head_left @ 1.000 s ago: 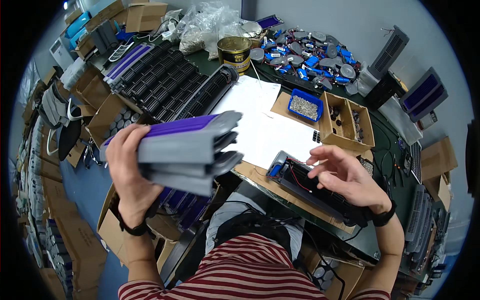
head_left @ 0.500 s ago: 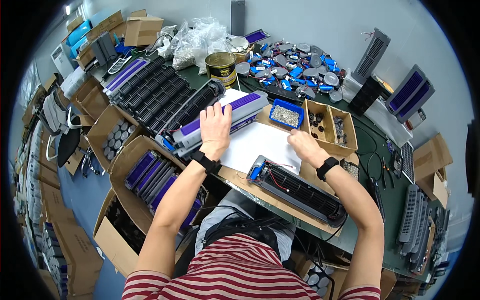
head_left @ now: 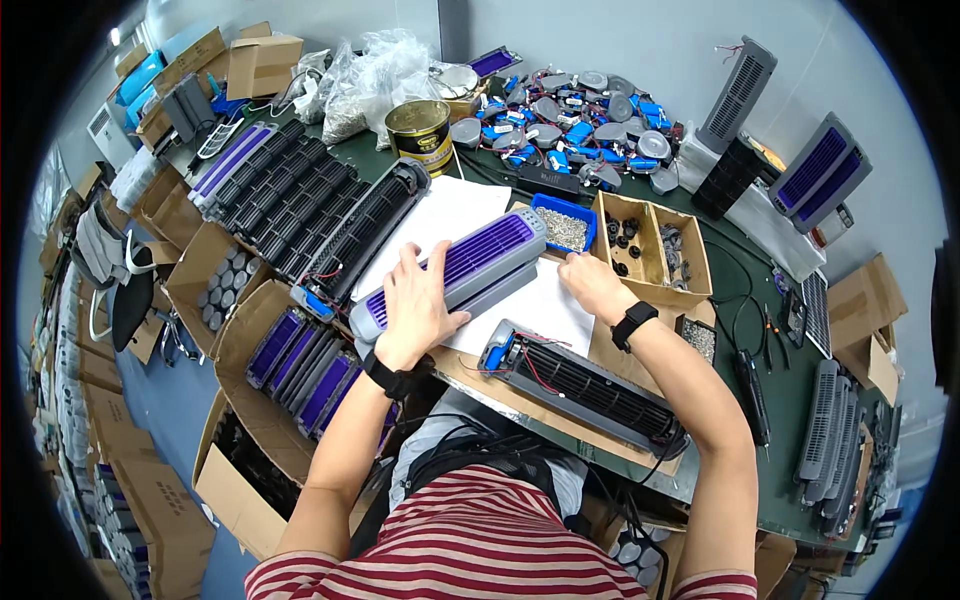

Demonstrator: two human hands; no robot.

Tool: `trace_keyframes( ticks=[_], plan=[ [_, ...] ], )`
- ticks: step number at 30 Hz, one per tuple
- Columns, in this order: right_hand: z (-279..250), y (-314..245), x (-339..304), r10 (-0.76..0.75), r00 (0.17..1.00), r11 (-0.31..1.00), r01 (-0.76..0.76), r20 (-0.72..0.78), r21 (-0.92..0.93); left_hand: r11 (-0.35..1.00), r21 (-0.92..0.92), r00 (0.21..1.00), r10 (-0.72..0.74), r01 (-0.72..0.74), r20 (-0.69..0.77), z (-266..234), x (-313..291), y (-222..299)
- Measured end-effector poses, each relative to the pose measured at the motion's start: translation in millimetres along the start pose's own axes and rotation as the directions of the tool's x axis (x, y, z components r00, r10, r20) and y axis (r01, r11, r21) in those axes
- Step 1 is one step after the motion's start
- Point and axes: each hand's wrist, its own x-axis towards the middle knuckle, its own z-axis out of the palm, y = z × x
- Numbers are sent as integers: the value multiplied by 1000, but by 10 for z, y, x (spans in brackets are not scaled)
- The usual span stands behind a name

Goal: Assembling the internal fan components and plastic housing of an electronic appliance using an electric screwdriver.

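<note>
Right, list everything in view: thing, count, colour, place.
Slatted housing: at least one, grey and purple, under left hand
Wired unit: one, black and grey, front edge of table
Paper: at least one, white, centre
Tray: one, blue, beyond right hand
Wooden box: one, tan, right of tray
Tin: one, black and yellow, back
Parts pile: one, blue and grey, back
Slotted units: several, black, left
Bags: several, clear, back left
Cartons: many, brown, both sides
Wristbands: two, black, one per wrist
Left hand: one, on housing
Right hand: one, beside tray

The purple-grey casing point(head_left: 484, 254) looks like smooth plastic.
</note>
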Motion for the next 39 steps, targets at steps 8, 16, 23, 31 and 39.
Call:
trace_keyframes(
  ticks=[8,16,23,31,39],
  plan=[
    [22,59,57,-34,998,999,33,49,31,999,-37,993,0,4,120,-132,-7,-284],
    [-45,6,-13,-62,996,998,64,-57,22,998,65,998,4,0,-65,-518,-379,-413],
    [-34,29,12,-67,997,997,69,-47,37,992,121,997,-32,40,-68,-588,-547,-543],
    [-78,71,55,-83,995,995,79,63,62,997,68,998,41,-45,55,-536,-474,-331],
    [-221,28,-127,-106,994,992,107,11,-67,978,171,988,100,-119,115,-542,-451,-311]
  ],
)
